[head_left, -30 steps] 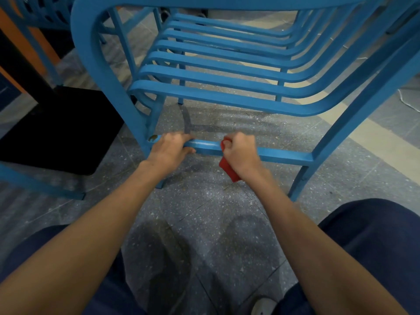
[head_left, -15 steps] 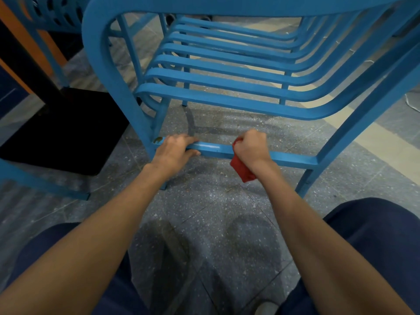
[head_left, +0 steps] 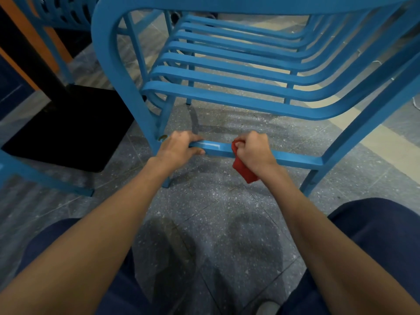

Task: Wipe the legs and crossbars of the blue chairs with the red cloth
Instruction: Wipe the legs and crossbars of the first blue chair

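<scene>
A blue slatted chair point(head_left: 227, 101) stands right in front of me, seen from behind and low. Its near lower crossbar point(head_left: 295, 158) runs between the two near legs. My left hand point(head_left: 179, 147) grips the left end of that crossbar, next to the left leg point(head_left: 127, 92). My right hand point(head_left: 254, 151) is closed around the red cloth point(head_left: 244, 170), wrapped over the middle of the crossbar, with a tail of cloth hanging below the bar.
A black table base plate point(head_left: 68, 130) and its post lie on the floor at left, with another blue chair point(head_left: 56, 12) behind it. A blue chair leg point(head_left: 45, 178) crosses the lower left. My knees in dark trousers frame the speckled grey tile floor point(head_left: 216, 212).
My right hand with the red cloth has slid a little to the right along the crossbar. The left hand stays on the bar's left end.
</scene>
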{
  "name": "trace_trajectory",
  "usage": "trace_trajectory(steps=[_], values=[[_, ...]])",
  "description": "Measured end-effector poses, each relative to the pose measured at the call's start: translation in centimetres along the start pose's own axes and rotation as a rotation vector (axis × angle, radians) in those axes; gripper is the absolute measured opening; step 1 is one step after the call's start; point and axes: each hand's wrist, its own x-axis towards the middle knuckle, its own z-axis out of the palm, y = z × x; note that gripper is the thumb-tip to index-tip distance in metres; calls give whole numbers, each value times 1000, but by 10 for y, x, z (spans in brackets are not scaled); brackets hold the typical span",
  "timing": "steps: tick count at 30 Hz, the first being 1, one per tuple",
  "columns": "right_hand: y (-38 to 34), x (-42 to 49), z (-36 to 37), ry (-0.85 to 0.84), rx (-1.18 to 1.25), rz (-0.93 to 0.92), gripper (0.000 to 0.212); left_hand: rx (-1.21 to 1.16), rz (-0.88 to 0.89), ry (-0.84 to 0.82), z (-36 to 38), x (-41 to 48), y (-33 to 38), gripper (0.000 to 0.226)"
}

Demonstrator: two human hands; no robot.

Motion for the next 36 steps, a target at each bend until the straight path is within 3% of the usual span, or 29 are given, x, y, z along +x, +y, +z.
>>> trace_trajectory(steps=[3, 11, 19, 26, 31, 36], values=[[-20, 5, 14, 14, 9, 9, 25, 1, -12, 3, 1, 0, 1, 46], [-13, -29, 17, 1, 6, -266, 29, -9, -16, 1, 0, -1, 3, 45], [-22, 9, 17, -13, 1, -20, 27, -4, -14, 11, 3, -1, 0, 47], [-23, -14, 31, 17, -9, -296, 25, -54, 60, 12, 4, -2, -5, 47], [-13, -8, 15, 6, 21, -168, 25, -195, 144, 223, -7, -25, -7, 40], [-49, 6, 35, -18, 63, -101, 27, -445, 16, 383, -15, -46, -12, 26]])
